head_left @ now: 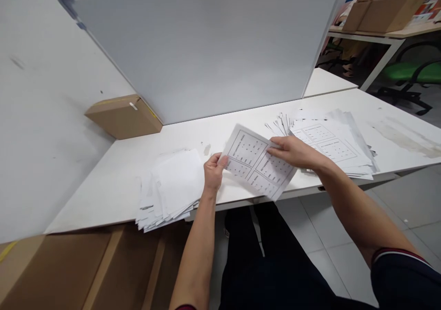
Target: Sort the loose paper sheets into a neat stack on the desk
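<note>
White printed sheet (257,163) pinched between the fingers (223,161) of both hands, above the table (113,200).

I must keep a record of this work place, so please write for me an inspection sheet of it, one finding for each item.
Surface: white table, with greyish stains at the right.
Job's things: printed sheet in the hands; left paper pile, blank side up; right paper pile, printed side up.
Clutter: both piles have uneven edges; cardboard box beside the whiteboard.
Grippers: left hand has its grip on the sheet's left edge, right hand on its upper right edge.
Cables: nothing seen.
Surroundings: green chair and stacked boxes on another table, at right.
</note>
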Tool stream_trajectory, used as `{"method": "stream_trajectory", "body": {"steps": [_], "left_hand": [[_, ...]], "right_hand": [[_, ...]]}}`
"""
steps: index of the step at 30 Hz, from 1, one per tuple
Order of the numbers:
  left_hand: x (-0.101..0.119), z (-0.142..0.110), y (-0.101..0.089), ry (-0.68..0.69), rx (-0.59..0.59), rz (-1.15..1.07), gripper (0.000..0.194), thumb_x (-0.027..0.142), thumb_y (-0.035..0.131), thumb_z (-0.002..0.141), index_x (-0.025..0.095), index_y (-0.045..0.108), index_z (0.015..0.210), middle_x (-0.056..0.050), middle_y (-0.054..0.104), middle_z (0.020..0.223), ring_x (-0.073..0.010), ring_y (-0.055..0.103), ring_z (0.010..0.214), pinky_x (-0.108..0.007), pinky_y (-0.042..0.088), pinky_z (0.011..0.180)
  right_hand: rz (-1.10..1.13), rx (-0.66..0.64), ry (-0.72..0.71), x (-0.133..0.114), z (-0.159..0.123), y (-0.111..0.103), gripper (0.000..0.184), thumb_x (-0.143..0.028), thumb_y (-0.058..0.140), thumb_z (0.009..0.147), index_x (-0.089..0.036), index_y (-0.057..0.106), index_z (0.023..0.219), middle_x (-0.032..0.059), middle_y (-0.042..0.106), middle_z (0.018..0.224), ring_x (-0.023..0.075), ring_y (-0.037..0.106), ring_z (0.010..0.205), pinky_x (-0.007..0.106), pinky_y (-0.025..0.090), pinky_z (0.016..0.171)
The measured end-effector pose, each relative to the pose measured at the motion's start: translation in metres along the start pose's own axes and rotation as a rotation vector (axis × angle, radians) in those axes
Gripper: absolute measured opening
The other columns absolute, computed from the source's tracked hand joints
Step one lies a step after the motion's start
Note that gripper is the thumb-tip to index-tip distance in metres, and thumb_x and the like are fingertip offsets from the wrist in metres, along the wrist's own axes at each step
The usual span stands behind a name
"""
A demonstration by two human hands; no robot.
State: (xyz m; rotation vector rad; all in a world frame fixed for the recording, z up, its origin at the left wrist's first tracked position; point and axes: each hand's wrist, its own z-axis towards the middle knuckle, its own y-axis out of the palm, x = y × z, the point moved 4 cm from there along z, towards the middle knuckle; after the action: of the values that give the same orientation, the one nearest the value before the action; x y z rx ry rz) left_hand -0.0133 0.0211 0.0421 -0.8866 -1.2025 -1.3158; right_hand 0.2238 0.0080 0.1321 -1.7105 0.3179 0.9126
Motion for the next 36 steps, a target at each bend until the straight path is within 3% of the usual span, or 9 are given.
{"method": "stream_trajectory", "body": {"steps": [2,4,6,8,12,17,24,32,36], "left_hand": [[-0.005,0.008,-0.005,-0.035,0.106,-0.035,0.039,0.049,0.057,0.077,0.015,0.064,0.093,-0.006,0.069,0.079,-0.0148,0.064,0.073,-0.029,0.050,0.071],[-0.020,0.015,-0.009,-0.107,0.180,0.071,0.041,0.049,0.048,0.083,0.014,0.062,0.098,-0.008,0.068,0.081,-0.0144,0.064,0.069,-0.030,0.049,0.070],[-0.036,0.019,-0.013,-0.130,0.218,0.279,0.029,0.036,0.053,0.081,0.017,0.060,0.102,-0.007,0.067,0.087,-0.0137,0.063,0.070,-0.032,0.049,0.074],[-0.045,0.020,-0.012,-0.057,0.193,0.461,0.027,0.025,0.050,0.081,0.020,0.060,0.106,-0.007,0.065,0.093,-0.0159,0.062,0.081,-0.035,0.046,0.082],[-0.043,0.017,-0.005,0.110,0.075,0.686,0.041,0.014,0.041,0.082,0.024,0.055,0.120,-0.008,0.059,0.105,-0.0202,0.055,0.101,-0.039,0.040,0.093],[-0.039,0.016,0.005,0.143,-0.090,0.800,0.051,0.009,0.034,0.082,0.026,0.051,0.127,-0.009,0.052,0.108,-0.0215,0.049,0.105,-0.040,0.038,0.096],[-0.047,0.017,0.005,0.140,-0.089,0.848,0.051,0.006,0.035,0.080,0.028,0.058,0.121,-0.009,0.048,0.107,-0.0219,0.049,0.102,-0.039,0.040,0.094],[-0.051,0.015,0.005,0.199,-0.099,0.891,0.054,0.003,0.036,0.077,0.027,0.060,0.119,-0.009,0.049,0.104,-0.0242,0.046,0.103,-0.040,0.039,0.093],[-0.049,0.013,0.007,0.215,-0.101,0.940,0.056,0.003,0.036,0.077,0.027,0.056,0.123,-0.011,0.050,0.105,-0.0252,0.047,0.101,-0.041,0.039,0.093]], "right_hand": [[0.307,-0.095,0.120,0.030,0.003,0.019,0.021,-0.038,0.050,0.084,-0.019,0.059,0.084,0.0088,0.069,0.089,0.0190,0.064,0.071,0.030,0.050,0.056],[0.468,-0.164,0.268,0.062,0.005,0.042,0.020,-0.038,0.057,0.079,-0.019,0.062,0.082,0.0098,0.070,0.088,0.0207,0.066,0.071,0.033,0.054,0.057],[0.561,-0.155,0.364,0.086,0.006,0.059,0.018,-0.036,0.062,0.076,-0.018,0.064,0.079,0.0101,0.071,0.085,0.0221,0.067,0.072,0.035,0.056,0.059],[0.663,-0.122,0.394,0.098,0.005,0.068,0.018,-0.036,0.065,0.073,-0.018,0.065,0.079,0.0095,0.072,0.084,0.0231,0.068,0.075,0.037,0.056,0.062],[0.804,-0.072,0.404,0.101,0.004,0.070,0.018,-0.034,0.070,0.068,-0.019,0.067,0.076,0.0088,0.072,0.080,0.0251,0.068,0.076,0.038,0.057,0.060],[0.848,-0.005,0.449,0.111,0.013,0.073,0.019,-0.036,0.068,0.071,-0.018,0.065,0.078,0.0097,0.071,0.077,0.0239,0.068,0.072,0.036,0.056,0.059],[0.819,0.011,0.434,0.114,0.018,0.075,0.017,-0.036,0.062,0.078,-0.020,0.062,0.075,0.0094,0.071,0.077,0.0222,0.068,0.074,0.036,0.057,0.065],[0.826,0.019,0.462,0.102,0.018,0.076,0.015,-0.035,0.064,0.076,-0.020,0.064,0.077,0.0093,0.071,0.082,0.0233,0.068,0.077,0.039,0.057,0.069],[0.731,0.125,0.441,0.100,0.011,0.060,0.017,-0.035,0.064,0.075,-0.018,0.063,0.080,0.0094,0.071,0.082,0.0243,0.067,0.074,0.039,0.057,0.064]]}}
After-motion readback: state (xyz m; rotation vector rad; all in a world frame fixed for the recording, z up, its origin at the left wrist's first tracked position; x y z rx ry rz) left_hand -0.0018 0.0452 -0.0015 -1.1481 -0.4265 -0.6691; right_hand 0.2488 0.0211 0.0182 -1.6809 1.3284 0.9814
